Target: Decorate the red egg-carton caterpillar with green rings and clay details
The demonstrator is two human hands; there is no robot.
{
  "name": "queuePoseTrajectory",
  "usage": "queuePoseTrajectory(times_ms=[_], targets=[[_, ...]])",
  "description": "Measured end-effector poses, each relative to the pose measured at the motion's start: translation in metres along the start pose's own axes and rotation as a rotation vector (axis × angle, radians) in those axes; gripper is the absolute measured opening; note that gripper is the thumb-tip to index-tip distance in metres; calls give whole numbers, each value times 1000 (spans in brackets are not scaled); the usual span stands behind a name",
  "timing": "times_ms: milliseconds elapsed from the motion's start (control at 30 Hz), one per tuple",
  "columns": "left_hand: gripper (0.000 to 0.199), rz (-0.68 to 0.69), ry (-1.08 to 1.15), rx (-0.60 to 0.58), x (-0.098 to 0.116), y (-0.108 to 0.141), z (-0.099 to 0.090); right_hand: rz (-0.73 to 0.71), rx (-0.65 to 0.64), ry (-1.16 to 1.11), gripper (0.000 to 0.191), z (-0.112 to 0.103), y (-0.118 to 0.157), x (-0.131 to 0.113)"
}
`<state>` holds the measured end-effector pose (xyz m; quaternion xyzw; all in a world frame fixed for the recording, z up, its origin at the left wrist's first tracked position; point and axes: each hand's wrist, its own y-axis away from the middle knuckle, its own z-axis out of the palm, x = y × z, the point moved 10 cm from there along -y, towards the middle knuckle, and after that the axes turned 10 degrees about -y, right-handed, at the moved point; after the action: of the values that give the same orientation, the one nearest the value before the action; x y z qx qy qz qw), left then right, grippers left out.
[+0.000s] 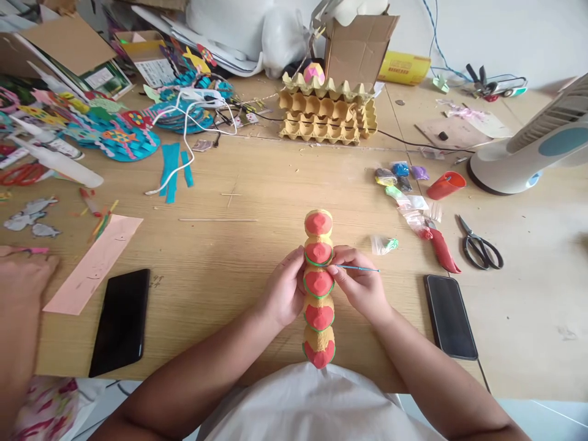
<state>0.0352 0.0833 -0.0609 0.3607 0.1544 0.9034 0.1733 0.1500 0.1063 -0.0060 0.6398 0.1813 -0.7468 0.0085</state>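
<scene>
A strip of several egg-carton cups (318,316), tan and yellow with red fronts, runs from my body out over the table. Green edging lines most of the cups; the farthest one shows none. My left hand (290,286) grips the strip from its left side. In my right hand (361,283) is a thin blue stick (365,268), pinched between thumb and fingers. Its left end meets the strip below the second cup from the far end. The right fingertips lie against the strip's right side.
Phones lie left (120,321) and right (451,315). Black-handled scissors (480,245), a red cup (446,185) and clay packets (386,177) are at right. Egg cartons (321,131) stand at the back, a fan (509,162) at far right. Another person's arm (21,318) rests at far left.
</scene>
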Motion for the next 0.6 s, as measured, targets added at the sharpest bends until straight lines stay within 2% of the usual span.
queuePoseTrajectory(times_ms=[467,600], targets=[[28,7,-52,17,-4,2,-4,-26,40,44,5,-2,4,-4],[28,9,-45,32,-4,1,-7,39,21,-31,10,-2,4,3]])
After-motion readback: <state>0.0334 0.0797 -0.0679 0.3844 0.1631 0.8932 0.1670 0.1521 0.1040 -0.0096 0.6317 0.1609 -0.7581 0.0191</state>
